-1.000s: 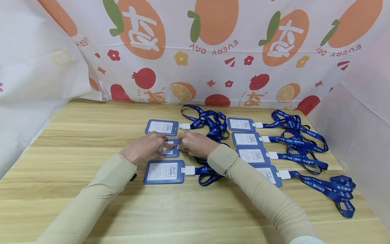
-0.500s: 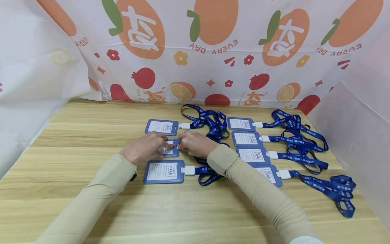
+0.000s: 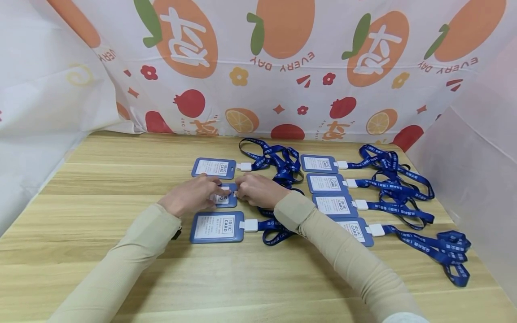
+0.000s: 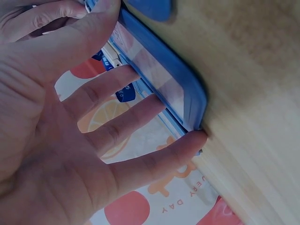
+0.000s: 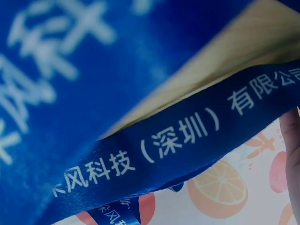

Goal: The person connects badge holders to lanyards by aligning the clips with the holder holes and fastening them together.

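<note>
My left hand [image 3: 191, 194] holds the middle blue ID card holder [image 3: 231, 201] of the left column on the table. In the left wrist view, several fingertips press along one long edge of that holder [image 4: 194, 93], while the thumb lies over its slotted end. At the same end my right hand [image 3: 260, 190] has curled fingers, pinching the small white lanyard clip, which is mostly hidden. Blue lanyard strap [image 5: 183, 133] with white lettering fills the right wrist view close up. Other holders lie flat above [image 3: 213, 168] and below [image 3: 216, 227], each joined to a lanyard.
To the right, several more card holders [image 3: 323, 182] with white clips form a column, their blue lanyards [image 3: 397, 188] bunched beyond them. The wooden table [image 3: 101, 188] ends at a fruit-print curtain [image 3: 278, 98]. A pale sheet [image 3: 476, 148] hangs along the right side.
</note>
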`<state>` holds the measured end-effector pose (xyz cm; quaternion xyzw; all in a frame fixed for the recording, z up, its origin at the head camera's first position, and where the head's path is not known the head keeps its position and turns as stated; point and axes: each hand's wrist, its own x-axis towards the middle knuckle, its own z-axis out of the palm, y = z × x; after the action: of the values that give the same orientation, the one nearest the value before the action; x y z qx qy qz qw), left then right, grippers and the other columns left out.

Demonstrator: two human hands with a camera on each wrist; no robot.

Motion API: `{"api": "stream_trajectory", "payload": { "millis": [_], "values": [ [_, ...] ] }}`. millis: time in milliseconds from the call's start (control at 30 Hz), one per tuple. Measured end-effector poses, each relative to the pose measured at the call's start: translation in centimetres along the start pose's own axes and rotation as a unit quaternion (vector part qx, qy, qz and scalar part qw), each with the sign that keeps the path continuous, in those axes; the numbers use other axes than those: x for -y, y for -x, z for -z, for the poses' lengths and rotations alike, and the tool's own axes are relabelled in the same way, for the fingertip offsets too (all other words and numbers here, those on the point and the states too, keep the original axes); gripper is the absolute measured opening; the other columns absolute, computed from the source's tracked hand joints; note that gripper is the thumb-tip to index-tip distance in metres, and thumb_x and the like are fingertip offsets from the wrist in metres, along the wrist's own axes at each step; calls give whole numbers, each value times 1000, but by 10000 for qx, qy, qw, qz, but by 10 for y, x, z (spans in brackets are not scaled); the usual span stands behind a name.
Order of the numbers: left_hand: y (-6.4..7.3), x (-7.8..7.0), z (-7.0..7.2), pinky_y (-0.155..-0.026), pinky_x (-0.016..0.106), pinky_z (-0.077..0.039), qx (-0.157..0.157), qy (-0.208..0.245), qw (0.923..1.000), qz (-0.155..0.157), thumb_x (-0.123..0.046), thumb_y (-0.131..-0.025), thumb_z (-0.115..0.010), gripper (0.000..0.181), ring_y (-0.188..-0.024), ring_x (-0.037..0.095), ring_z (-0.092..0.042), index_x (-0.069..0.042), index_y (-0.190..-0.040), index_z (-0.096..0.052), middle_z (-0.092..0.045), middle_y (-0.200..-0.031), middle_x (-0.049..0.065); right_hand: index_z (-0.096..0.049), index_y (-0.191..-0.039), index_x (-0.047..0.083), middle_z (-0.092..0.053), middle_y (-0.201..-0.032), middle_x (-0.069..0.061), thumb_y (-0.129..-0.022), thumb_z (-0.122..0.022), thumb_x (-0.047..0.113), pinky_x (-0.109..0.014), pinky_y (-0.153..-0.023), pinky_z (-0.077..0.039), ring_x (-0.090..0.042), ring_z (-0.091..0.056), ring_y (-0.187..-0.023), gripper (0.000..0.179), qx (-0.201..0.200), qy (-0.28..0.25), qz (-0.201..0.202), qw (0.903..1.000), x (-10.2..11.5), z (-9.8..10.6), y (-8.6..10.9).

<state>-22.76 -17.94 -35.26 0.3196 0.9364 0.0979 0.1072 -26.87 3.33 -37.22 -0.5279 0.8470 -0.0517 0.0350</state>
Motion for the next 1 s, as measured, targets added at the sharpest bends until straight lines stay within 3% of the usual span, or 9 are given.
{"api": "stream_trajectory", "payload": {
  "millis": [1000],
  "values": [
    [-5, -1, 1, -93, 48, -54, 33, 111, 9999, 72, -2, -82, -84, 42, -107, 33, -66, -6, -123, -74, -66, -124, 21, -81, -105, 7, -71, -100, -2, -97, -70, 7, -20, -94, -50, -11, -61, -83, 14, -72, -95, 5, 9999, 1, -1, -3]
  ]
}}
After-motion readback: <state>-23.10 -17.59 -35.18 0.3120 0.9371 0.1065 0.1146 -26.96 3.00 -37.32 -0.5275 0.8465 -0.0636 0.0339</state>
